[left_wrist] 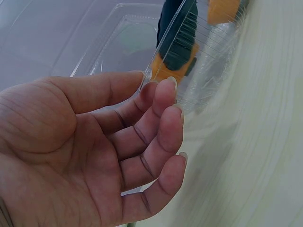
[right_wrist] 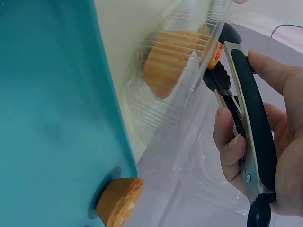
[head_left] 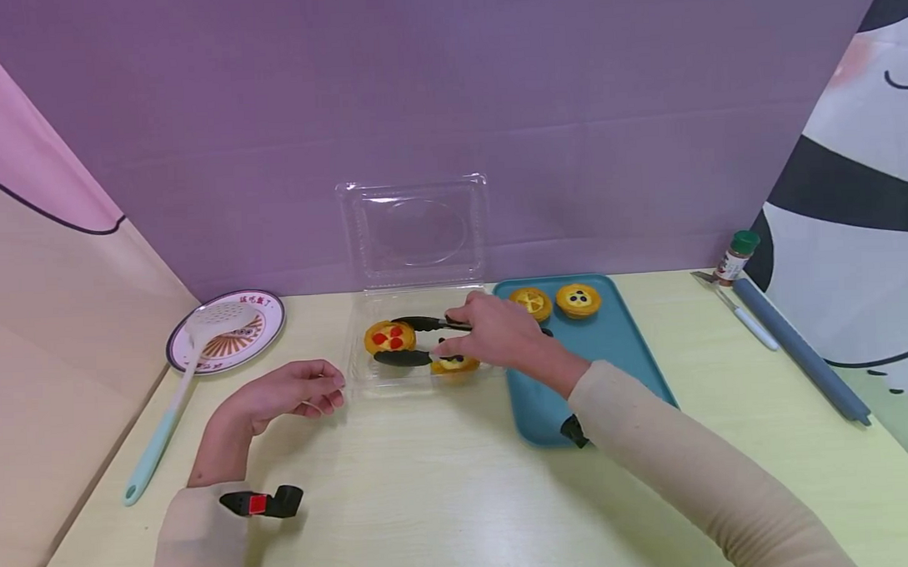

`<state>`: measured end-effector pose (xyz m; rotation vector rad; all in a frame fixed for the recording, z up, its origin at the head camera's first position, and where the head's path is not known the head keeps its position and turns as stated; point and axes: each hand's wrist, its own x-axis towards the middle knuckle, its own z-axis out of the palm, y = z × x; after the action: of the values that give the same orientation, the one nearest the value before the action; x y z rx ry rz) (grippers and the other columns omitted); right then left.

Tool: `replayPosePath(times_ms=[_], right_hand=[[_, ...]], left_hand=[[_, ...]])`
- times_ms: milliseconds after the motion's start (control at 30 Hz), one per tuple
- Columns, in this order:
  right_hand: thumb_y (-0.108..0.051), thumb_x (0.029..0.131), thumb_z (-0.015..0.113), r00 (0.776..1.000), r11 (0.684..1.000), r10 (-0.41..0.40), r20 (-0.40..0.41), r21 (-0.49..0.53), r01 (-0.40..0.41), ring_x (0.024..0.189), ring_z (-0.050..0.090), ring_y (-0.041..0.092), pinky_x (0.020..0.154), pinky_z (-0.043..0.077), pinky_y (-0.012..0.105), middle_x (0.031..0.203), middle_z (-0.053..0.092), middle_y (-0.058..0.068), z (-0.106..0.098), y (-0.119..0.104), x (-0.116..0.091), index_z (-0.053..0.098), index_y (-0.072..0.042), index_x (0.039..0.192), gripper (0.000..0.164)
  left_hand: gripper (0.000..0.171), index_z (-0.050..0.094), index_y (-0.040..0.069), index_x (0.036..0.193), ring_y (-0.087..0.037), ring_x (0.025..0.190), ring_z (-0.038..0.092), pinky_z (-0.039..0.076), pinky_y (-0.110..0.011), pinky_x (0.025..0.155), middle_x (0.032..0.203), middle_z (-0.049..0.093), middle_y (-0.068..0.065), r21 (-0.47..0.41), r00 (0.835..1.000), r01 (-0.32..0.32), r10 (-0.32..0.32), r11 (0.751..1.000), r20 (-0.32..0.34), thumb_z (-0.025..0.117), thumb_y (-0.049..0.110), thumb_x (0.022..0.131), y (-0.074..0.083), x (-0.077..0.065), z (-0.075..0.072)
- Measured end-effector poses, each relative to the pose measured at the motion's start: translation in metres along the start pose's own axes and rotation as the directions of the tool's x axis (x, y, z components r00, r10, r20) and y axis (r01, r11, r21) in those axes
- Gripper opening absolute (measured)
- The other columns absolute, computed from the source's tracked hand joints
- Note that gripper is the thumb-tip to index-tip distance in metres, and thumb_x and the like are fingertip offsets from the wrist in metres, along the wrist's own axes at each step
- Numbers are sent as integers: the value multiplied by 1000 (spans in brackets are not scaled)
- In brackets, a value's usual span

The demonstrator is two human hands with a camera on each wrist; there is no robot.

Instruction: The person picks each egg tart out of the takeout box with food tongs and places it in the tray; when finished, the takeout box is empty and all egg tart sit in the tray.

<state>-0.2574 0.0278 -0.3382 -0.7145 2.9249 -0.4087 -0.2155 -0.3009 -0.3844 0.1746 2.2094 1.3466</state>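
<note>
My right hand (head_left: pixel 493 328) grips a pair of tongs (right_wrist: pixel 255 123) with black handles and black tips. In the head view, the tong tips lie on either side of an egg tart with red fruit (head_left: pixel 392 338), inside the left part of a clear plastic clamshell box (head_left: pixel 363 378). A second tart with dark berries (head_left: pixel 454 364) sits in the box to its right, partly covered by the tongs and hand. At the box's left edge, my left hand (head_left: pixel 296 391) pinches the rim between thumb and forefinger, its other fingers loosely curled (left_wrist: pixel 163 137).
The box's lid (head_left: pixel 415 231) stands raised behind. Two tarts (head_left: pixel 578 300) rest at the back of a blue tray (head_left: pixel 599 353) on the right. A plate (head_left: pixel 268 336) with a slotted turner (head_left: pixel 162 440) lies left. Far right are a shaker jar (head_left: pixel 734 257), a knife (head_left: pixel 751 323) and a blue-grey roll (head_left: pixel 802 351).
</note>
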Motion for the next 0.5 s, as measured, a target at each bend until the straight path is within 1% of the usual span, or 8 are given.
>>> replayPosePath(times_ms=[133, 267, 400, 500], right_hand=[[-65, 86, 66, 1000, 1000, -4, -16, -4, 4, 67, 52, 16, 51, 38, 28, 113, 61, 2, -5, 1, -6, 58, -23, 142, 70], [-66, 86, 66, 999, 1000, -15, -38, -9, 14, 63, 52, 16, 48, 37, 29, 113, 61, 3, -8, 4, -14, 59, -23, 141, 70], [-67, 86, 64, 999, 1000, -13, -52, -5, 13, 66, 52, 14, 50, 39, 29, 117, 62, 3, -10, 9, -23, 58, -23, 141, 71], [-67, 86, 64, 998, 1000, 0, -62, 0, 0, 68, 52, 14, 52, 40, 29, 116, 62, 2, -14, 12, -29, 56, -25, 143, 71]], left_hand=[[31, 53, -6, 118, -18, 87, 61, 53, -32, 81, 95, 66, -4, 0, 1000, 5, -5, 1000, -6, 54, 21, 103, -1, 0, -1], [31, 52, -7, 118, -18, 87, 61, 53, -33, 81, 96, 66, -5, 3, 1000, -8, 8, 1000, -3, 53, 21, 103, -1, 0, -1], [31, 52, -7, 117, -18, 87, 61, 53, -33, 82, 95, 66, -5, 5, 1000, -16, 16, 1000, -3, 54, 21, 103, -1, 0, 0], [31, 53, -7, 116, -19, 86, 62, 53, -33, 82, 95, 66, -5, 4, 1000, -10, 10, 1000, -8, 54, 22, 103, -2, -1, -1]])
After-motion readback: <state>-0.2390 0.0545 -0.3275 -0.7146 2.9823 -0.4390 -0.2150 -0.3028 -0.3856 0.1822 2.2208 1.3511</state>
